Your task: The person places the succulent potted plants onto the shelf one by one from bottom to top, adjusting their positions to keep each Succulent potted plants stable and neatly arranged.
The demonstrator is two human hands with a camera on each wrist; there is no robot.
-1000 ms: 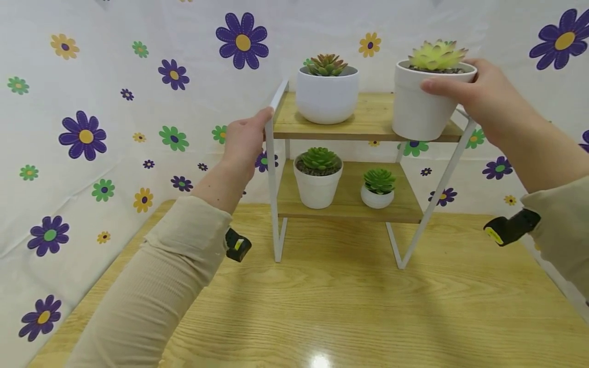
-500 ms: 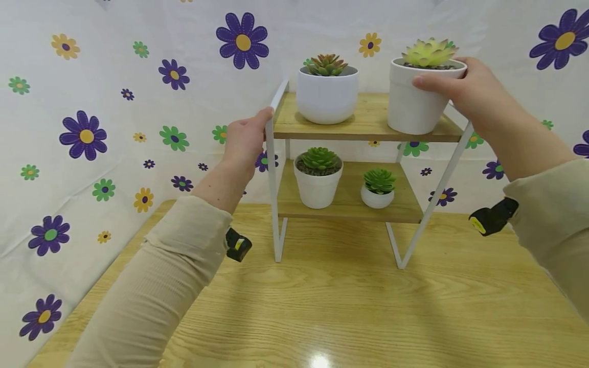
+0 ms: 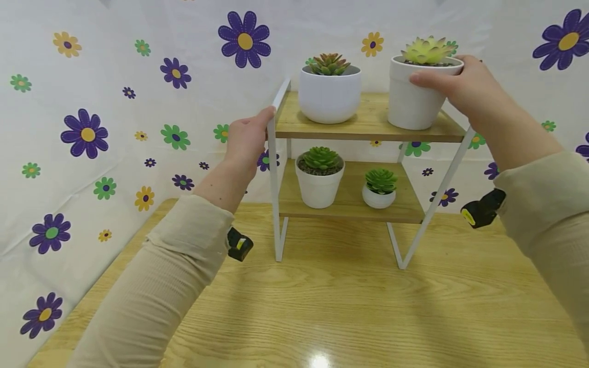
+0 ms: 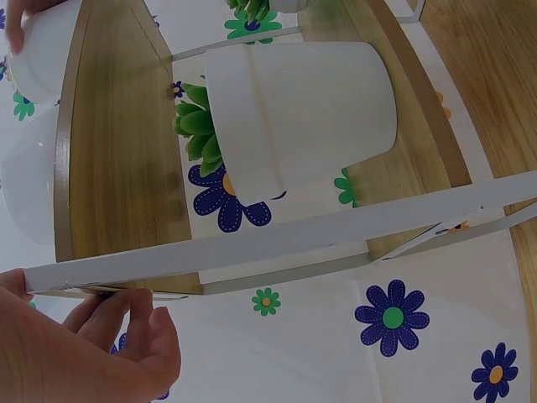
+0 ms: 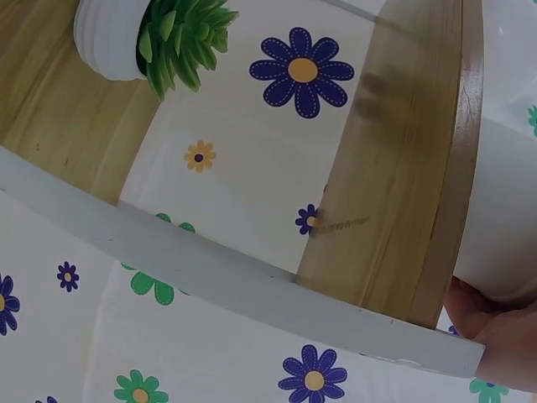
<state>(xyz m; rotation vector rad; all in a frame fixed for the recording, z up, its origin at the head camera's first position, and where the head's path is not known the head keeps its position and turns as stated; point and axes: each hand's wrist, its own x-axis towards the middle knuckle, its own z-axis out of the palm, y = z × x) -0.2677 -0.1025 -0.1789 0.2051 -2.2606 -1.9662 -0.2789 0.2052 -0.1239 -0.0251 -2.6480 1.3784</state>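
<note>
A two-tier shelf (image 3: 363,136) with wooden boards and a white metal frame stands on the table. My left hand (image 3: 248,134) grips its upper left corner, thumb on the white bar and fingers curled beneath, as the left wrist view shows. With my right hand (image 3: 478,94) I hold a white pot (image 3: 414,99) with a pale yellow-green succulent (image 3: 428,51) by its rim, thumb in front and fingers behind. That pot is upright at the right end of the top board, its base overlapping the board in the head view. A rounder white pot (image 3: 329,97) with a reddish-green succulent sits to its left.
On the lower board (image 3: 354,204) are a tapered white pot (image 3: 319,189) with a green succulent and a small round white pot (image 3: 379,198) with another. Behind the shelf hangs a white flower-print cloth (image 3: 115,66). The wooden table (image 3: 322,306) extends in front.
My right hand has carried the yellow-green succulent's pot slightly left and back over the top board. The left hand keeps its grip on the shelf corner.
</note>
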